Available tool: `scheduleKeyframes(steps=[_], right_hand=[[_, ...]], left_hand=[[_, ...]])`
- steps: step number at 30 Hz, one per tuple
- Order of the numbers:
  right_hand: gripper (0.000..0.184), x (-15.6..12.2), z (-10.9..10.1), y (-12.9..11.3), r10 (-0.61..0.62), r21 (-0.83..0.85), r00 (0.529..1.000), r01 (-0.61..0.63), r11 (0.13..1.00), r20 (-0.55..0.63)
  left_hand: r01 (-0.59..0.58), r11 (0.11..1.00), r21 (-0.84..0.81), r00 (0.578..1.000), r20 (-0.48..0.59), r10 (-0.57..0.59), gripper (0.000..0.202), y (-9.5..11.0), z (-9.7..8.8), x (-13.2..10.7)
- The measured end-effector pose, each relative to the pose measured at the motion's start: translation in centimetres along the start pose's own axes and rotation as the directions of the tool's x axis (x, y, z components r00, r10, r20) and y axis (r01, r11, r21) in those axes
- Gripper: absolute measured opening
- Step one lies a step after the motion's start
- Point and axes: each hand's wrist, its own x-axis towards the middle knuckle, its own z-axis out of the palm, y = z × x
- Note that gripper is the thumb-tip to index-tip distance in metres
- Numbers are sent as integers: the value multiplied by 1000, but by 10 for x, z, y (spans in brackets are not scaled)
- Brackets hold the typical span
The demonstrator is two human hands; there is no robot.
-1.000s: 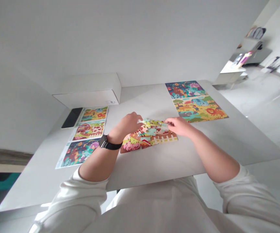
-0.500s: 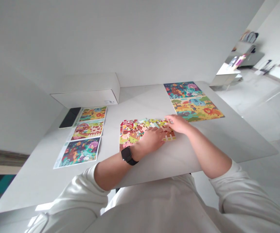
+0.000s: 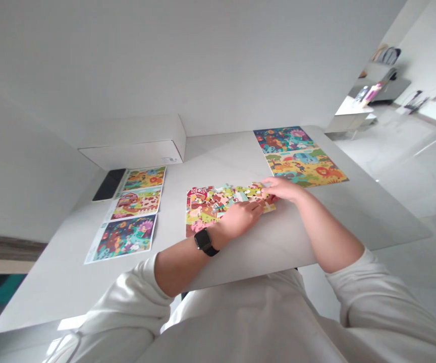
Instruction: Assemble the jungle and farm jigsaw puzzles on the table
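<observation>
A colourful farm-scene jigsaw puzzle (image 3: 200,214) lies on the white table, partly assembled, with a red barn at its upper left. Several pieces sit loose or raised over its middle, among them a pale blue-green one (image 3: 240,196). My left hand (image 3: 239,219), a black watch on its wrist, reaches over the lower right of the puzzle. Its fingers are curled down on a puzzle piece, and their tips are partly hidden. At the right edge my right hand (image 3: 285,189) has its thumb and fingers closed about a puzzle piece there. The left forearm and hand cover the lower part of the puzzle.
Three printed pictures (image 3: 137,203) lie on the left beside a black phone (image 3: 109,185). A long white box (image 3: 134,153) stands against the wall behind them. Two picture boards, a dark one (image 3: 284,140) and a yellow one (image 3: 309,169), lie at the back right.
My left hand has slid slightly right and down along the puzzle's lower side. My right hand has shifted a little right at the edge, and pieces at the right side have moved slightly.
</observation>
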Motion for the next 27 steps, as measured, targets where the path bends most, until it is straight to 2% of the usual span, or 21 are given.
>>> scheduleKeyframes(steps=[2, 6, 8, 12, 17, 22, 25, 27], right_hand=[[53, -2, 2, 0, 13, -14, 998, -12, 1000, 65], [46, -3, 4, 0, -50, -24, 993, 53, 998, 104], [42, -2, 3, 0, -86, -57, 994, 90, 994, 71], [35, 1, -4, 2, -210, -197, 974, 190, 962, -87], [29, 5, -8, 3, -306, -265, 944, 265, 927, -124], [32, 4, -6, 3, -339, -434, 896, 195, 880, -285], [41, 3, -4, 1, -450, -522, 822, 228, 822, -350], [41, 0, 0, 0, -529, -560, 785, 292, 776, -323]], left_hand=[[-2, 1000, -14, 1000, -5, 2, 35, 0, 0, 0], [-83, 995, -59, 996, -25, 82, 36, -2, 4, -1], [-143, 985, -102, 990, -35, 140, 33, -5, 8, -1], [-220, 961, -167, 974, -83, 209, 29, -12, 13, -1], [-96, 991, -97, 989, -126, 83, 30, -16, 15, 2], [5, 996, -91, 993, -118, -16, 29, -15, 14, 4], [66, 991, -114, 978, -189, -86, 28, -24, -2, 1], [135, 978, -160, 954, -246, -172, 27, -40, -20, -8]])
